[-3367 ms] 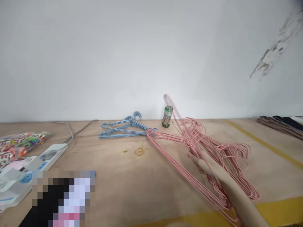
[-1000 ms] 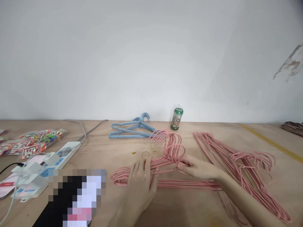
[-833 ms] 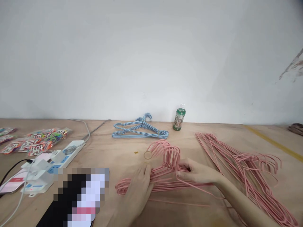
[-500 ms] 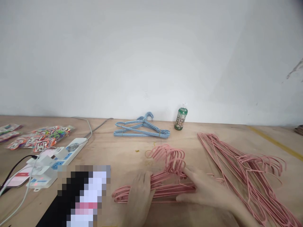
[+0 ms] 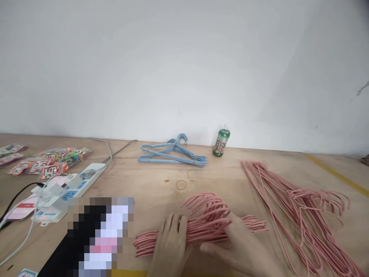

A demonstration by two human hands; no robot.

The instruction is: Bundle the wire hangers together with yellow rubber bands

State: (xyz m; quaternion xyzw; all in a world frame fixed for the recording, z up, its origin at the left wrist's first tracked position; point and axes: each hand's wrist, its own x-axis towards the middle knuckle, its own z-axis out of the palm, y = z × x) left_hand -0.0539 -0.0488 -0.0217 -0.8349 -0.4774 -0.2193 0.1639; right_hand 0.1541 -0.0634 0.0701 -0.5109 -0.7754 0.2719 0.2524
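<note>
Pink hangers (image 5: 206, 231) lie stacked in a bundle at the lower centre of the frame, their hooks fanned above the two hands. The left hand (image 5: 171, 238) is closed over the bundle's left part, fingers bent across the top. The right hand (image 5: 242, 238) touches the right part, its thumb spread well apart; its fingers are partly hidden behind the hooks, so I cannot tell how firmly it grips.

Just beyond the bundle, near the centre, a yellowish elastic ring (image 5: 181, 189) lies on the desk (image 5: 121, 181). A second pile of pink hangers (image 5: 309, 209) spreads loosely over the lower right. Farther back, at centre, is a stack of blue hangers (image 5: 173, 161), with a green-labelled bottle (image 5: 221, 142) standing to its right near the wall (image 5: 144, 69). At left are a white power strip (image 5: 85, 182) with adapters plugged in and, behind it, colourful packets (image 5: 52, 165).
</note>
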